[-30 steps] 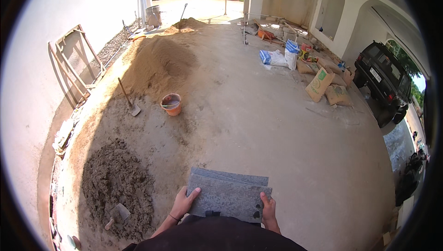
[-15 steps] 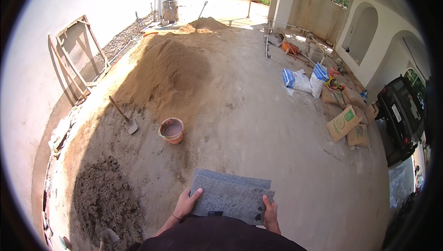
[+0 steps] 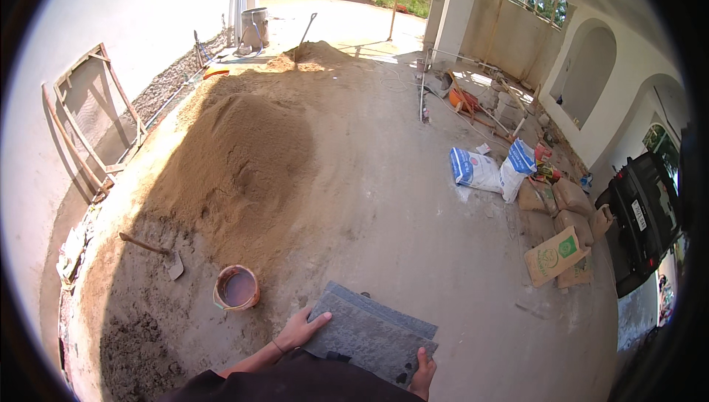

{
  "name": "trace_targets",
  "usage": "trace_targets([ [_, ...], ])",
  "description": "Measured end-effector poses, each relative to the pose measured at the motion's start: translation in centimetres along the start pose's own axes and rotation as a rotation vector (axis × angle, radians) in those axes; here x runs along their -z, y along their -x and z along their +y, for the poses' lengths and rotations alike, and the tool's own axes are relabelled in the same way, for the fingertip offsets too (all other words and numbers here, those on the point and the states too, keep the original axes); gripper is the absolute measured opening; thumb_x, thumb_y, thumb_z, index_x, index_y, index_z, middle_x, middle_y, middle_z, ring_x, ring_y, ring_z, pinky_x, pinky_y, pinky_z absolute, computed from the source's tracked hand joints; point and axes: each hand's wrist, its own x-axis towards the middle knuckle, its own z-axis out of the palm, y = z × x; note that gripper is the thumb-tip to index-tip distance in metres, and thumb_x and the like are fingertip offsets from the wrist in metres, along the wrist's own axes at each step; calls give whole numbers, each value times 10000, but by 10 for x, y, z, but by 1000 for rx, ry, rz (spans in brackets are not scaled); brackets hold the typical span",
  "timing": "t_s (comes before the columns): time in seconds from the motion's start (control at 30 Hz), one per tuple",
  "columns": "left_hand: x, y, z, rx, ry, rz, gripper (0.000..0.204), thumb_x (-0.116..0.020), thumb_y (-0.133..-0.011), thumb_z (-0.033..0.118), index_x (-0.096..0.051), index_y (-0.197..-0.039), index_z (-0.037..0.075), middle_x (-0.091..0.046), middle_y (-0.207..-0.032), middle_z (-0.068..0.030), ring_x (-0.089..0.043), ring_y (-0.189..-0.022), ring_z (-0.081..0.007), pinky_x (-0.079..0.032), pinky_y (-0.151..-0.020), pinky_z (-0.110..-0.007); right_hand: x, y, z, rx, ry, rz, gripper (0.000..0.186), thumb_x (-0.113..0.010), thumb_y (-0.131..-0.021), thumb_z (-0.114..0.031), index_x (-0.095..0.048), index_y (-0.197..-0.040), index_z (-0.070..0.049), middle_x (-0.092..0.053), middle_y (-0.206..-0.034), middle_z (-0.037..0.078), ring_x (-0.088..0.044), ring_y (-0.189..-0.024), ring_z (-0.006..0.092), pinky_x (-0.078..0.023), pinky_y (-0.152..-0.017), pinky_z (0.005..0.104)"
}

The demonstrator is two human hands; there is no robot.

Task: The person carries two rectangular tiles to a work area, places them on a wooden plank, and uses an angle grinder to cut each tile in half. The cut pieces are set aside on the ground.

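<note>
Gripping stacked grey slabs (image 3: 369,339) close in front of you: left hand (image 3: 297,329) on the left edge, right hand (image 3: 423,374) on the right, both thumbs (image 3: 320,319) on top. Dark clumpy heap (image 3: 138,354) lies lower left. Orange bucket (image 3: 252,301) stands ahead, left of the slabs; flat-bladed tool (image 3: 175,266) lies past it, farther left. Sand pile (image 3: 244,158) beyond that; drum (image 3: 254,29) farther out.

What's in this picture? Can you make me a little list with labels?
Left hand: holds the grey slabs at their left side
Right hand: holds them at their right side
Slab layout: overlapping, slightly fanned
Bucket: orange, left of the slabs
Sand pile: big, brown, beyond the bucket
White-and-blue bags: on the right
Brown bags: beside those
Car: black, far right
</note>
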Motion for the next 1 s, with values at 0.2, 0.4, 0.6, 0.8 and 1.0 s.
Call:
trace_targets([
  [0.2, 26, -192, 85, -30, -27, 157, 682, -594, -909, 549, -587, -1188, -74, -679, -1053, -211, -648, -1019, -281, -477, -911, -382, -121, -217, -78, -5, 17, -218, 473, -643, -934, -270, -541, -1252, 65, -648, -1141, 132, -624, -1026, 234, -482, -922, 368],
  [0.4, 39, -345, 117, 83, 182, 330, 679, -601, -906, 545, -589, -1192, -72, -671, -1090, -202, -639, -1037, -269, -471, -916, -375, -230, -410, -120, -56, 168, -430, 424, -635, -942, -276, -581, -1200, 56, -654, -1097, 111, -621, -976, 202, -480, -900, 347],
  [0.6, 83, -554, 182, 70, 200, 343, 669, -607, -908, 534, -586, -1214, -61, -668, -1113, -201, -637, -1044, -259, -470, -927, -371, -360, -597, -149, 37, 196, -441, 433, -629, -948, -299, -585, -1190, 57, -656, -1086, 110, -620, -973, 201, -482, -885, 340],
  [0.8, 145, -773, 284, 27, 176, 189, 679, -598, -913, 542, -577, -1234, -56, -672, -1112, -193, -636, -1051, -251, -473, -927, -371, -469, -751, -202, 52, 85, -314, 414, -626, -950, -232, -561, -1237, 59, -641, -1154, 113, -600, -1043, 204, -459, -939, 344],
  [1.0, 181, -972, 348, 81, 2, 21, 702, -596, -906, 563, -578, -1239, -55, -673, -1113, -192, -643, -1044, -262, -482, -919, -372, -563, -873, -219, 22, 27, -86, 436, -613, -957, -293, -566, -1217, 55, -654, -1121, 125, -634, -984, 231, -493, -889, 356],
])
